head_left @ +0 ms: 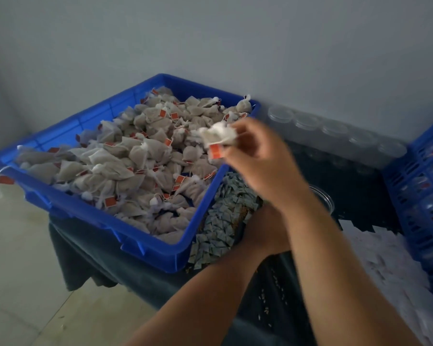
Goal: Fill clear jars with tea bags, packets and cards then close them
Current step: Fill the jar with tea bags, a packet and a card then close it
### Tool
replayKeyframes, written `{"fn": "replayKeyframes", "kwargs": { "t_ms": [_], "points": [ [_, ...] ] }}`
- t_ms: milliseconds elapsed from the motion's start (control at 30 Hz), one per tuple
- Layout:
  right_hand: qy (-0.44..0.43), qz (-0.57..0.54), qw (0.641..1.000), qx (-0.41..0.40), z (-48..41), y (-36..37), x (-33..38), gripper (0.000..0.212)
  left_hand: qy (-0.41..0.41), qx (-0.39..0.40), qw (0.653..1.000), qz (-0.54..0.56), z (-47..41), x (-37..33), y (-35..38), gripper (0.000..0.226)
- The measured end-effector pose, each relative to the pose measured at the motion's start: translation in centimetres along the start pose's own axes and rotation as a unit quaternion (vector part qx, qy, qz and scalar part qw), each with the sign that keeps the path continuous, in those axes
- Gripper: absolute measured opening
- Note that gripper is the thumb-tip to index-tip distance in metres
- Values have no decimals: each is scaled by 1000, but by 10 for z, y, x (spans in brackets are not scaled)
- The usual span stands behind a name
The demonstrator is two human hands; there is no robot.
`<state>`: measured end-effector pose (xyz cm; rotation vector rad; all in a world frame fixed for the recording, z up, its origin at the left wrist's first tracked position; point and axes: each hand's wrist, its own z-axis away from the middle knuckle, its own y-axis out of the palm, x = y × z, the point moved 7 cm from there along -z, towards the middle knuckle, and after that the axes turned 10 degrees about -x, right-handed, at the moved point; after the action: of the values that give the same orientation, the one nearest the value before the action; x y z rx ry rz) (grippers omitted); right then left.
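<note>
The right hand [255, 156], fingers curled round a tea bag [220, 137] at frame centre over the tray [85, 126] corner, should drop it squarely into the jar [322, 198] showing right of the forearm, tag tucked in; the left hand [263, 231] hides its fingers.

Plain grey-blue wall [210, 33] ahead of you, corner at far left. Pale tiled floor [16, 245] lower left. Dark cloth-covered table [90, 258]. Dim, even light.

Blue tray [85, 213] on dark cloth [98, 265]. Blue slatted crate [415, 196] at right edge. Grey wall [210, 33] behind; pale tiled floor [16, 245] at left.
</note>
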<state>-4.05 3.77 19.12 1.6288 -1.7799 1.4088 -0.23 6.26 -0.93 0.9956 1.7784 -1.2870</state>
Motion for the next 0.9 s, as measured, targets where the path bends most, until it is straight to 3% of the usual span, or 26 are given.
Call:
{"fn": "replayKeyframes", "kwargs": {
  "t_ms": [100, 233, 367, 400, 467, 533, 767, 900],
  "points": [
    [0, 106, 988, -117, 20, -91, -5, 16, 13, 13, 1000, -3, -3, -9, 4, 73],
    [72, 185, 953, -229, 63, -175, -42, 6, 7, 9, 999, 37, -3, -15, 1, 77],
    [164, 188, 938, -242, 84, -186, -97, 1, -1, 6, 999, 40, 1, -18, -1, 74],
    [200, 183, 935, -229, 88, -186, -112, 8, -1, 6, 999, 41, 1, -18, -1, 72],
    [275, 176, 935, -138, 93, -175, -141, 20, 11, -1, 999, 36, 2, -22, -3, 65],
    [325, 171, 928, -60, 98, -162, -159, 20, 19, 4, 999, 41, 2, -24, -4, 63],
    [320, 269, 908, -25, 77, -160, -156, 25, 19, 8, 999, 36, 1, -23, -4, 66],
    [152, 291, 929, -169, 40, -141, -100, 28, 19, 3, 1000, 16, 3, -24, -5, 63]
  ]
}}
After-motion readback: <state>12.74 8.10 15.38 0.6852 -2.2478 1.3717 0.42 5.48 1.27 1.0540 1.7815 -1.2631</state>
